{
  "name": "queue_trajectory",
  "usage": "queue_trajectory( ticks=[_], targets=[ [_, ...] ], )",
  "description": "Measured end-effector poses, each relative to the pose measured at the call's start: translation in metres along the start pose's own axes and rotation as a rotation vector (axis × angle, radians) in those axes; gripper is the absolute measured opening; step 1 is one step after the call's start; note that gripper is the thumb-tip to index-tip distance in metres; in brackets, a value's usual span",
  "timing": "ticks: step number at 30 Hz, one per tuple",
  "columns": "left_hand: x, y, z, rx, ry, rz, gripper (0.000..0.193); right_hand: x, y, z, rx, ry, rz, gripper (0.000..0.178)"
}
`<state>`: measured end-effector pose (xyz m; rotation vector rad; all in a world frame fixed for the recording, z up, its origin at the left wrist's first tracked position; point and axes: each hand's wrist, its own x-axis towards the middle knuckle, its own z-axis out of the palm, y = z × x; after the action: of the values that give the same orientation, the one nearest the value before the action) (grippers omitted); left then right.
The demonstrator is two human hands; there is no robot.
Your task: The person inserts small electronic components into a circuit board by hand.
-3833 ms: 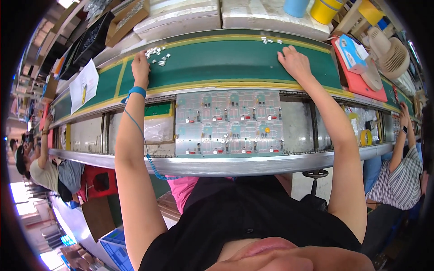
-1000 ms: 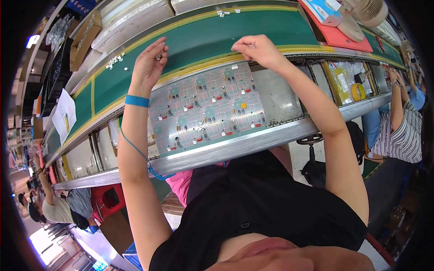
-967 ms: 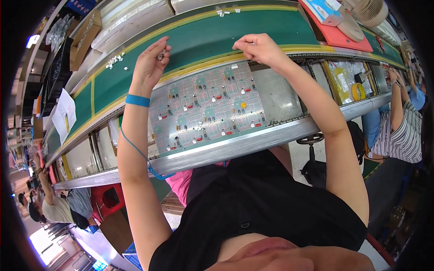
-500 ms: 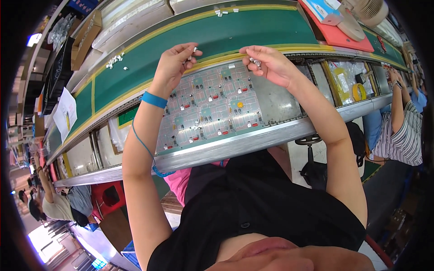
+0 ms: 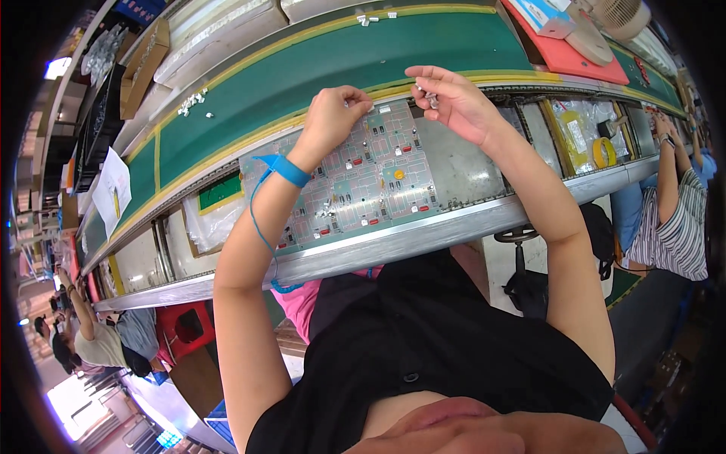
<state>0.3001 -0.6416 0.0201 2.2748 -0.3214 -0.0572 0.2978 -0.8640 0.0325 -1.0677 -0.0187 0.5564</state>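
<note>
A circuit board panel (image 5: 355, 189) lies across the rails of the line in front of me, fitted with small red, black, white and yellow parts. Over its far edge is my left hand (image 5: 336, 119), wearing a blue wrist strap (image 5: 290, 171) with a cord. Its fingertips pinch a small white connector (image 5: 370, 107) at the board's surface; whether it sits in the board is hidden. Past the board's far right corner, my right hand (image 5: 459, 104) is raised, fingers curled around several small white connectors (image 5: 430, 98). A round yellow piece (image 5: 399, 175) rests on the board.
Behind the rails runs a green work surface (image 5: 280, 91) with loose white connectors (image 5: 193, 101) at the left. A paper sheet (image 5: 112, 189) with a pen is farther left. Yellow tape (image 5: 604, 153) lies at the right. Co-workers sit on both sides; one wears a striped shirt (image 5: 665, 234).
My left hand has moved right and down onto the board's far edge, its connector now at the surface. My right hand has barely shifted and still holds its connectors.
</note>
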Motion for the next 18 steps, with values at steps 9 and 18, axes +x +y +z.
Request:
queue_trajectory(
  ticks=[9,18],
  targets=[
    [-0.002,0.005,0.006,0.23,-0.014,0.071,0.015,-0.001,-0.003,-0.007,-0.047,-0.03,0.038,0.023],
    [-0.004,0.009,-0.015,-0.514,-0.173,-0.228,0.027,-0.001,0.002,-0.003,0.004,-0.033,0.048,0.023]
  ],
)
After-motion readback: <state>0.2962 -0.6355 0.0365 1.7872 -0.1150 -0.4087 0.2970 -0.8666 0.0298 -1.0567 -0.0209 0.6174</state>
